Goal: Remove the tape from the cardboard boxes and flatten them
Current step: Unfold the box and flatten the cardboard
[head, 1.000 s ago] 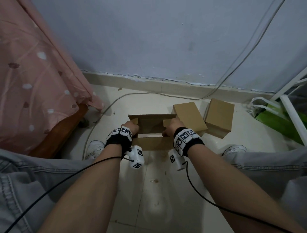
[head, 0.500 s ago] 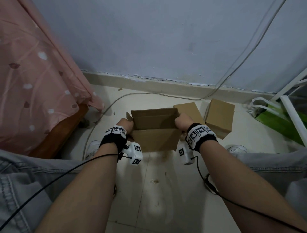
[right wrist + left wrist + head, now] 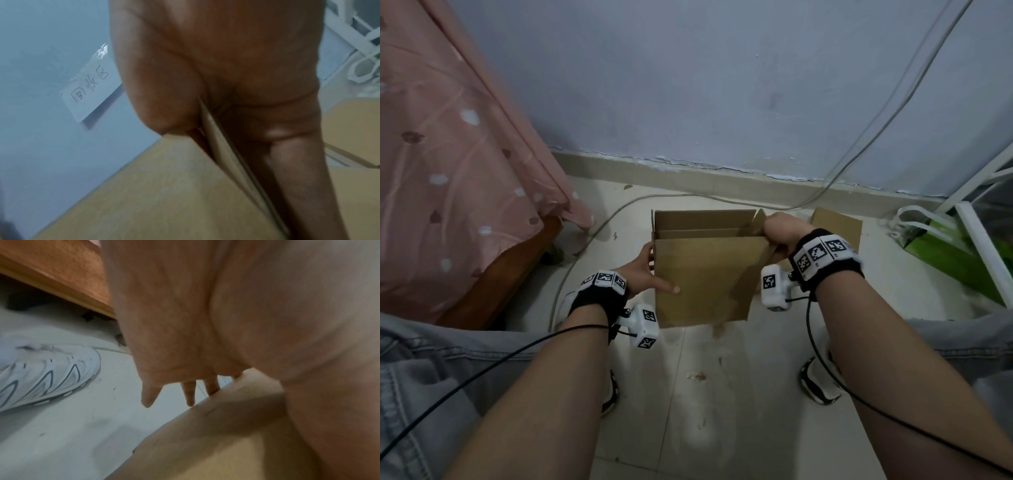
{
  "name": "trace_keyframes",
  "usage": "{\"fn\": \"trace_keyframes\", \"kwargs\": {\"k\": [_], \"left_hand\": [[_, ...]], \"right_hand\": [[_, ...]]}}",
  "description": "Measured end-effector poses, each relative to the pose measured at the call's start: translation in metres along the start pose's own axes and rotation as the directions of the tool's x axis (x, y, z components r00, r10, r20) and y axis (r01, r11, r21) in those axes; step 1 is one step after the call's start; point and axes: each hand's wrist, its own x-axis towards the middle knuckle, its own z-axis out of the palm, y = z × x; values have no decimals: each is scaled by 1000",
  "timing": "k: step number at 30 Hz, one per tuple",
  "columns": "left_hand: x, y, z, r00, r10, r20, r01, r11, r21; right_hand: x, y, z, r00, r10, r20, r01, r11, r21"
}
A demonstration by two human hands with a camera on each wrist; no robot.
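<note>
An open-topped brown cardboard box (image 3: 702, 281) is held above the floor between my hands. My left hand (image 3: 650, 267) lies against its left side, thumb stretched straight across the front face, and in the left wrist view its fingers (image 3: 189, 395) run straight along the box (image 3: 205, 443) edge. My right hand (image 3: 777, 229) grips the top right corner. The right wrist view shows thumb and fingers of that hand pinching the cardboard wall (image 3: 213, 142). A second closed box (image 3: 839, 222) stands on the floor behind my right hand. I see no tape.
A bed with a pink cover (image 3: 448, 171) and wooden frame (image 3: 61, 272) stands on the left. Cables (image 3: 722, 198) cross the floor by the wall. A green bag (image 3: 955, 257) and white rack (image 3: 983, 240) are on the right. My shoes (image 3: 41, 373) flank the tiles. A handwritten label (image 3: 90, 87) is stuck nearby.
The box has come up off the floor toward me. My right hand shifted to its top right corner, and my left hand moved onto its left side.
</note>
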Motion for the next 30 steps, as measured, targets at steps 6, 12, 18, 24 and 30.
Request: {"fn": "trace_keyframes", "kwargs": {"k": [6, 12, 18, 24, 30], "left_hand": [[-5, 1, -5, 991, -78, -111, 40, 951, -306], [0, -11, -5, 943, -151, -298, -7, 883, -470], [2, 0, 3, 863, -27, -505, 73, 995, 72], [4, 26, 46, 881, 358, -309, -104, 784, 611], [12, 19, 34, 891, 356, -281, -33, 670, 742]], "right_hand": [[-12, 17, 10, 949, -108, 297, 36, 971, 238], [6, 53, 50, 966, -118, 231, 105, 992, 66], [13, 53, 60, 969, 71, 238, -142, 945, 296], [-4, -3, 72, 915, -157, 371, -156, 711, 686], [-2, -4, 89, 958, -92, 271, -200, 463, 863]]}}
